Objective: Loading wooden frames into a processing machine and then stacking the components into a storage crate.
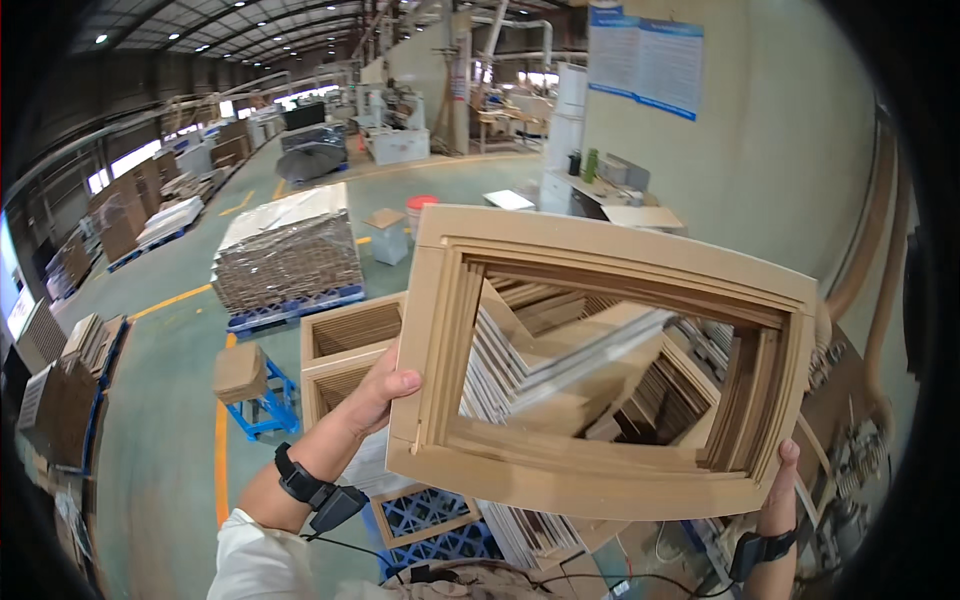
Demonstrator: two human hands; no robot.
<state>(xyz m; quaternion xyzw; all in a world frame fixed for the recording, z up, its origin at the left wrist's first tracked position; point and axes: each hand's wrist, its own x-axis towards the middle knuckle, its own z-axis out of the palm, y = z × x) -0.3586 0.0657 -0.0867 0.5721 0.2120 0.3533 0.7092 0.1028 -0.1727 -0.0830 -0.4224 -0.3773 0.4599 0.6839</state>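
Wood, pale and unfinished, fills our view: we hold a rectangular frame [600, 370] up at chest height, tilted slightly so its stepped inner moulding faces us. Lifted like this, clear of the stacks, its corners and profile can be looked over, which seems to be why it is raised.

Our left hand [375, 395] grips the left rail, thumb pressed on the front face and the fingers wrapped behind, out of sight. Our right hand [778, 495] closes on the lower right corner, thumb up along the outer edge, its fingers also hidden behind the wood. So the frame spans between both hands, carried at two opposite sides to keep it steady. Each wrist wears a black band [300, 480] with a cable.

Through the opening we see stacked mouldings [560, 360] below. Similar frames [350, 345] stand just behind the left hand, and a wrapped pallet [287, 262] sits well apart on the green floor [170, 400].
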